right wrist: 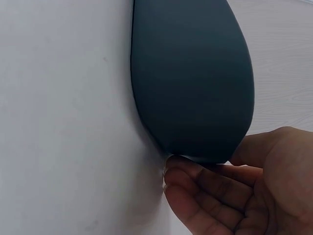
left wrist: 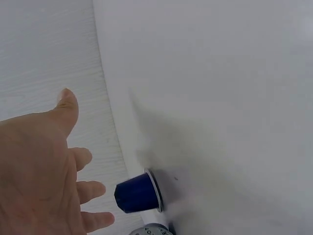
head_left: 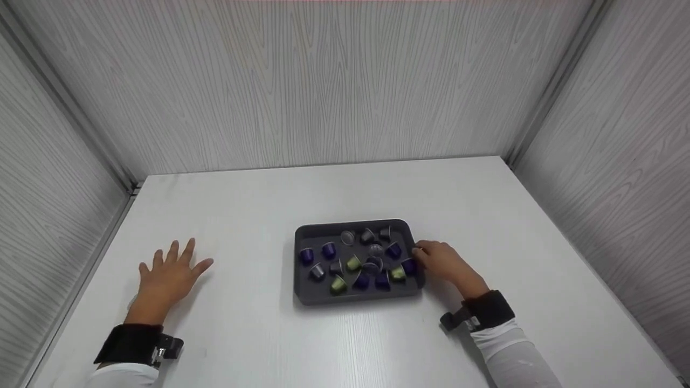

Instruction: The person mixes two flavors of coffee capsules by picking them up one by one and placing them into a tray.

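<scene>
A dark grey tray point(head_left: 350, 299) with several coffee capsules in it stands near the middle of the table. Purple, green and silver-grey capsules point(head_left: 338, 284) lie scattered across its floor. At the tray's right side, my right hand point(head_left: 439, 263) pinches the wall; in the right wrist view its fingers point(right wrist: 183, 188) curl against the outside, with the thumb partly hidden behind the tray. Over on the left, my left hand point(head_left: 168, 280) has its fingers spread, holding nothing. A blue capsule point(left wrist: 139, 193) lies on its side near that hand's fingers in the left wrist view, mostly hidden from the head view.
The white table point(head_left: 242, 215) is bounded by a grey wood-grain panel point(head_left: 323, 86) at the back and more panels left and right. Part of another capsule point(left wrist: 151, 230) shows at the left wrist view's bottom edge. Black straps point(head_left: 129, 345) wrap both wrists.
</scene>
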`<move>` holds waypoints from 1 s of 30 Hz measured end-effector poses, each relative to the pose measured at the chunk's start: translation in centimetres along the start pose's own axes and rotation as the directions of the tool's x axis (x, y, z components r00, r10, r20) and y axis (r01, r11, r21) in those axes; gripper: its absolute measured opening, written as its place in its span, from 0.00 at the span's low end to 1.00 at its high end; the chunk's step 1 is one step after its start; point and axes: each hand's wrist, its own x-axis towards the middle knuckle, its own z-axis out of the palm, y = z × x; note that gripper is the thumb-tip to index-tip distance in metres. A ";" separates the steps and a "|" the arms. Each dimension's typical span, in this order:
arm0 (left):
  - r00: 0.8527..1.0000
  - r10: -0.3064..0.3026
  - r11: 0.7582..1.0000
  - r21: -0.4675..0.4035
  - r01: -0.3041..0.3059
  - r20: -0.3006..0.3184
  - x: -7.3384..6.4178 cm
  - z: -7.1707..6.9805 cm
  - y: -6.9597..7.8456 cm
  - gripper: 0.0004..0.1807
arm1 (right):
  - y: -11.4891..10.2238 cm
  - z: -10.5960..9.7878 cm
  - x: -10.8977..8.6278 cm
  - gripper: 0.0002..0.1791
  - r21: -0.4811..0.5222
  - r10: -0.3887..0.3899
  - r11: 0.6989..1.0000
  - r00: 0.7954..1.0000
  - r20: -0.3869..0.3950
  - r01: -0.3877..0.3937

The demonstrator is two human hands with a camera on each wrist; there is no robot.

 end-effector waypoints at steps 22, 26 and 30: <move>0.992 0.123 0.992 0.044 -0.122 -0.009 -2.0 -0.1 -2.6 0.23 | -0.1 0.0 0.2 0.13 -0.011 -0.024 1.000 1.000 -0.015 0.024; 0.993 0.114 0.993 0.047 -0.113 -0.035 -1.9 -0.2 -2.5 0.20 | -0.1 0.0 0.2 0.13 -0.013 -0.024 1.000 1.000 -0.015 0.024; 0.994 0.097 0.994 0.047 -0.095 -0.045 -1.7 -0.5 -2.3 0.17 | -0.1 0.0 0.1 0.13 -0.012 -0.030 0.999 0.999 -0.013 0.030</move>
